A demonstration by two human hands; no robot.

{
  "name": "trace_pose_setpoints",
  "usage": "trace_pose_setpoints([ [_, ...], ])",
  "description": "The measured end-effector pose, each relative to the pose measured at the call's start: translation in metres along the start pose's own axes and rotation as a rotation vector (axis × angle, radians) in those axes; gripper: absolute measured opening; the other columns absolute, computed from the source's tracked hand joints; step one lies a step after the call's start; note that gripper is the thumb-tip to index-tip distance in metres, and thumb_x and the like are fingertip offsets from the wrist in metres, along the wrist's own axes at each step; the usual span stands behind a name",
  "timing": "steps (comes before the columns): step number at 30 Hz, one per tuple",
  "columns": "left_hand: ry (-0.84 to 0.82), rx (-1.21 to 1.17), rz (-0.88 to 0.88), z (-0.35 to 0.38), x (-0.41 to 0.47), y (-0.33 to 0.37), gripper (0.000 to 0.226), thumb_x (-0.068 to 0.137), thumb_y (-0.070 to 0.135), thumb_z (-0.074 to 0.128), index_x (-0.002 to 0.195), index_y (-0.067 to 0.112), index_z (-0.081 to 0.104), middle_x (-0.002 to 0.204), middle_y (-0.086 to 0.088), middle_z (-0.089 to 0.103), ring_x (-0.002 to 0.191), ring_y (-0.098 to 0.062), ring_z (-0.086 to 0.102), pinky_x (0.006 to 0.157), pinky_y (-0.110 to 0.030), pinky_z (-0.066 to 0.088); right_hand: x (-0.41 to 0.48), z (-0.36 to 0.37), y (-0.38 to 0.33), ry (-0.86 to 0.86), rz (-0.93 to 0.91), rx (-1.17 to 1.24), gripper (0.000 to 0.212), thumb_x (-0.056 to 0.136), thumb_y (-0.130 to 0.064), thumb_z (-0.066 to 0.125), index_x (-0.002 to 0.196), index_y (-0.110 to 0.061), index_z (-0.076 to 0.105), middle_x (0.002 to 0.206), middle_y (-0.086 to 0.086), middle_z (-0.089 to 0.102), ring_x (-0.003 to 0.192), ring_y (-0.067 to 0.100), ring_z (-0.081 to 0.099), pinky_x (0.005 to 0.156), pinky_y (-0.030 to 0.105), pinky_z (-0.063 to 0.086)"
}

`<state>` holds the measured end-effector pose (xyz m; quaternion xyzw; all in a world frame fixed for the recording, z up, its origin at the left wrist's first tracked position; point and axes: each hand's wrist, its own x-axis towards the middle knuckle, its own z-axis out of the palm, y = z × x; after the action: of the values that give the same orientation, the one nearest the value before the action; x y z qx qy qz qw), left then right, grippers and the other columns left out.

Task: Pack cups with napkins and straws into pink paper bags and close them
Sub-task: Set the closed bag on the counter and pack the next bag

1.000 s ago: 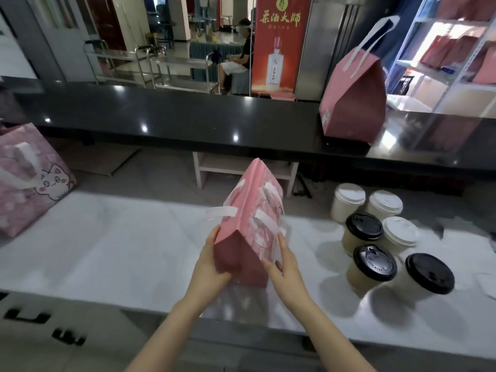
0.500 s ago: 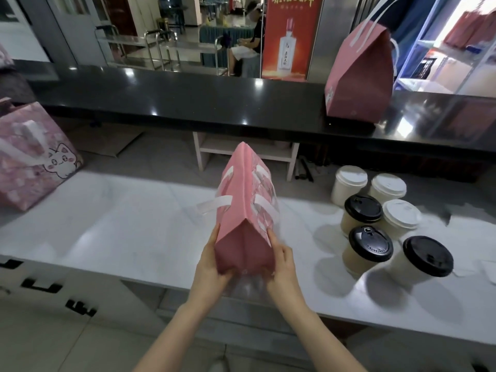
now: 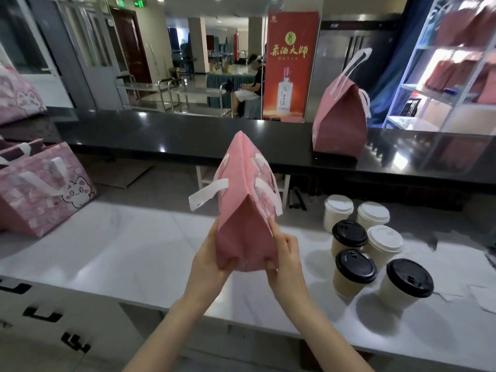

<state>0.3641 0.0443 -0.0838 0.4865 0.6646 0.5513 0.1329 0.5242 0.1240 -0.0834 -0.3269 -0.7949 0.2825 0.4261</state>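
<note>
fingers (image 3: 274,229) of left hand (image 3: 212,260) and right hand (image 3: 285,257) grip the bag (image 3: 243,224) at its near end, above the desk (image 3: 128,251) front edge, left of the cups (image 3: 354,269). best to hold it level and set it down gently.

A tall red banner (image 3: 291,65) carries four large yellow brush-style characters, 茶酒大师, under a round gold emblem too small to read (the finer line beneath them and the label on the pictured bottle are also illegible). A green lit sign (image 3: 139,4) near the ceiling at upper left is too blurred to read, as is the small pale lettering on the steel panel (image 3: 346,36) right of the banner. The white print on the pink paper bag (image 3: 245,237) cannot be made out as words.
</note>
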Motion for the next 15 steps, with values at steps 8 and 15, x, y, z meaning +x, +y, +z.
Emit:
trace_pose_setpoints([
  [8,0.047,0.037,0.219,-0.007,0.09,0.065,0.105,0.07,0.005,0.079,0.142,0.056,0.022,0.107,0.039,0.056,0.101,0.022,0.051,0.073,0.002,0.039,0.089,-0.044,-0.037,0.147,-0.157,-0.026,0.098,0.073,0.017,0.052,0.148,-0.04,0.023,0.108,-0.003,0.035,0.092,0.006,0.042,0.085,0.003,0.034],
  [15,-0.024,-0.013,0.331,0.01,0.183,0.086,0.106,0.07,0.007,0.079,0.143,0.055,0.019,0.113,0.022,0.057,0.098,0.016,0.052,0.077,0.004,0.037,0.169,-0.062,-0.033,0.249,-0.169,-0.143,0.103,0.073,0.018,0.051,0.148,-0.043,0.018,0.104,-0.002,0.035,0.089,0.001,0.039,0.084,0.004,0.037],
])
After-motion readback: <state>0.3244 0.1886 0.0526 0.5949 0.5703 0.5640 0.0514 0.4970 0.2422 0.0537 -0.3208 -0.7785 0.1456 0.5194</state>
